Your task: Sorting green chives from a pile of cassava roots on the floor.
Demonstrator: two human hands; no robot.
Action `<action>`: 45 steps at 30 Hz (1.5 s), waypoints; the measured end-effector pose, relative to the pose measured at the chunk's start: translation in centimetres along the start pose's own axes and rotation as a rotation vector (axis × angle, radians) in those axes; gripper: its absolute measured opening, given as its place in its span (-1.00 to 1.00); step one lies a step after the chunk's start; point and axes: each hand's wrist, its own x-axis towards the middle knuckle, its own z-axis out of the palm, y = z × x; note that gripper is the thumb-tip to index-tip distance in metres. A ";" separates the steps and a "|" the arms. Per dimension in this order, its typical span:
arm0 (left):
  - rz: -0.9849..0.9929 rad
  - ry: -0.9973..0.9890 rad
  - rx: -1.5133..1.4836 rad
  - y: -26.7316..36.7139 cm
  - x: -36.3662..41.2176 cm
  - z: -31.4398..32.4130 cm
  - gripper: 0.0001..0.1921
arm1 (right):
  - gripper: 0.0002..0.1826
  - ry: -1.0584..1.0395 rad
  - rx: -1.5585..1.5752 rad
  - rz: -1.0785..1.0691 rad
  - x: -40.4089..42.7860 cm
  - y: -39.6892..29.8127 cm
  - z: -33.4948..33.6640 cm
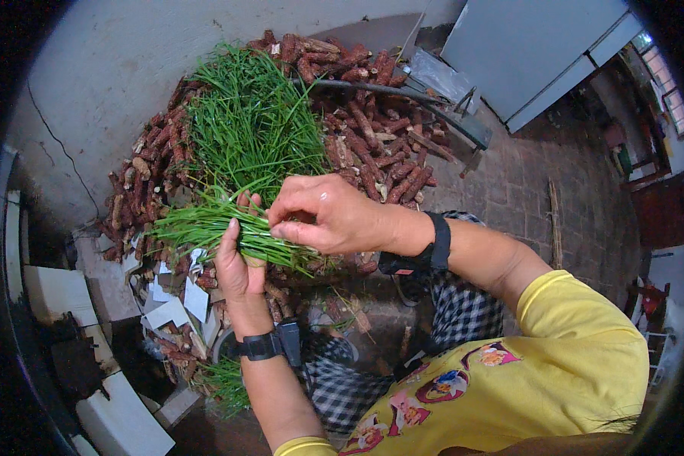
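Note:
My left hand (pixel 240 259) is closed around a bunch of long, thin green leaves (pixel 205 222) that look like chives. Its thumb lies on the near side, and fingertips show beyond the bunch. Over the stem ends at the right, my right hand (pixel 330 216) has thumb and forefinger pinched together on the stems; what exactly lies between the fingertips is partly hidden. Just beyond both hands rises a large heap of the same kind of greens (pixel 251 114). A smaller pile of greens (pixel 228 385) lies low, left of my left forearm.
Dried corncobs (pixel 370 131) surround the large heap against a pale wall (pixel 119 68). A dark metal bar (pixel 370 86) crosses them. White scraps (pixel 171 310) lie at left, near soot-marked white tiled blocks (pixel 62 293). A pale cabinet-like panel (pixel 536 57) stands at back right; a straw bundle (pixel 555 228) lies on brick flooring.

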 end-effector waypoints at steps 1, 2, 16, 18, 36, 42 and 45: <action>0.012 0.010 0.019 -0.1 0.1 0.1 -0.57 | -0.84 0.000 -0.002 0.001 -0.2 0.2 0.4; 0.042 0.058 0.032 -0.3 0.0 0.2 -0.58 | -0.84 -0.056 -0.085 0.061 -0.3 0.5 0.9; -0.030 0.154 0.016 -0.2 -0.3 -0.6 -0.66 | -0.85 -0.127 -0.197 0.214 0.4 3.2 1.4; -0.016 0.147 0.088 -0.2 -0.6 0.0 -0.67 | -0.85 -0.134 -0.213 0.202 0.4 3.2 1.3; 0.065 0.148 0.152 -1.1 -0.5 0.9 -0.64 | -0.81 -0.103 -0.382 0.124 0.6 2.0 2.8; 0.083 0.168 0.223 -1.0 -0.7 1.1 -0.67 | -0.84 -0.213 -0.272 0.263 0.9 2.1 3.0; 0.062 0.157 0.181 -0.4 -0.6 0.4 -0.66 | -0.83 -0.240 -0.314 0.285 0.5 3.0 3.2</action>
